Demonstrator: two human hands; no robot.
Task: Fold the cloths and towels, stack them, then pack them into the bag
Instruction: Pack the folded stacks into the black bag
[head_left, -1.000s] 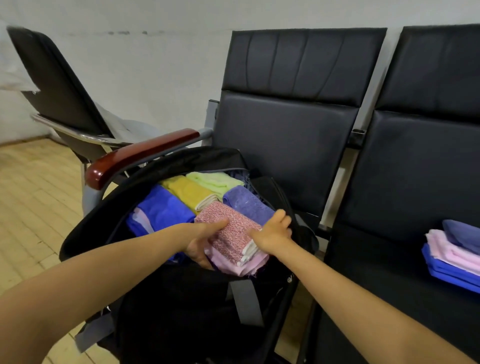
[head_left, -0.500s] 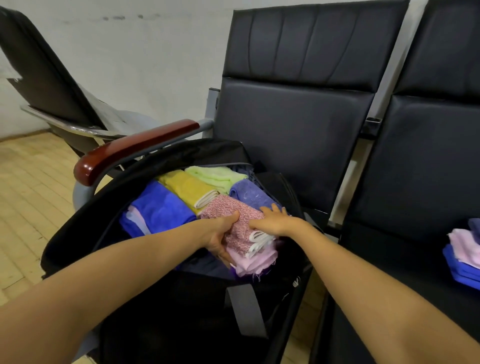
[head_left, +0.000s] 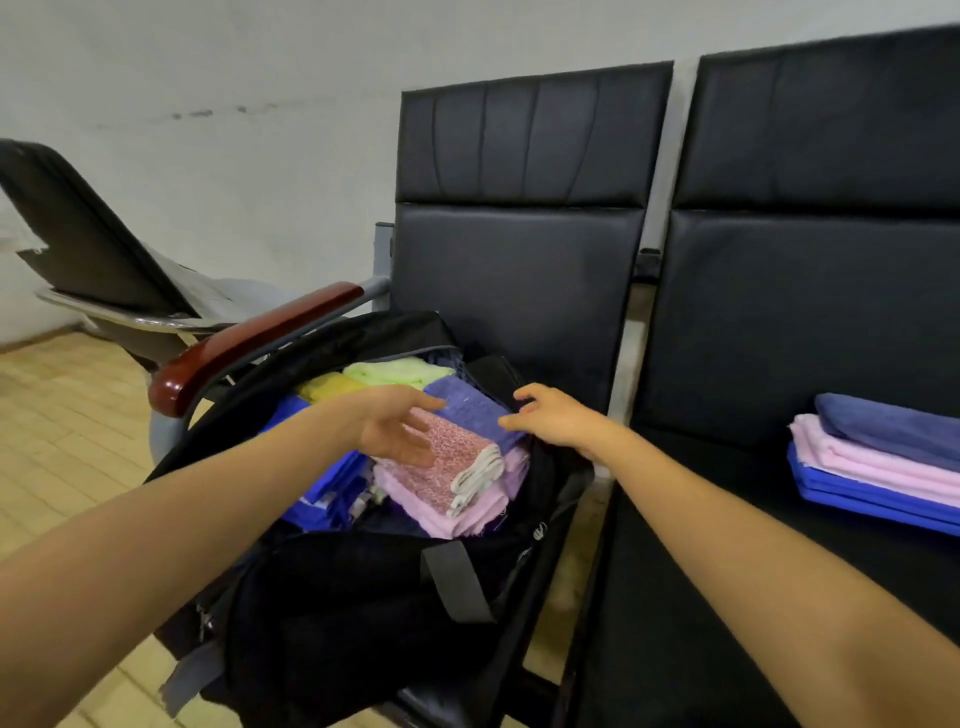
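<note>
A soft black fabric bag (head_left: 363, 597) sits unzipped on the left of two black padded seats (head_left: 519, 286), pressed against a dark red wooden armrest (head_left: 249, 343). Inside it lie folded cloths in rows. At the far end are a light green towel (head_left: 397, 371) and a yellow towel (head_left: 332, 387). A purple terry towel (head_left: 467, 410) lies to the right, and bright blue cloths (head_left: 322, 499) are along the left side. Nearest the open edge, a pink speckled cloth with a white fringe (head_left: 452, 457) lies on top of a pale pink towel (head_left: 457, 512).

The left hand (head_left: 395, 426) is over the speckled cloth with its palm turned to the right and its fingers straight and together, gripping nothing. Whether it touches the cloth cannot be told. The right hand (head_left: 556, 421) is at the bag's right rim, just beside the purple towel. Its fingers are loosely curled and hold nothing, and its thumb points toward the towel's edge.

On the right seat (head_left: 779, 322), well apart from the bag, waits a neat stack of folded towels (head_left: 883, 457) — a dark blue one on top, pink in the middle, bright blue at the bottom.

Pale wooden floor (head_left: 62, 415) shows to the left, below a plain whitish wall (head_left: 260, 156).
</note>
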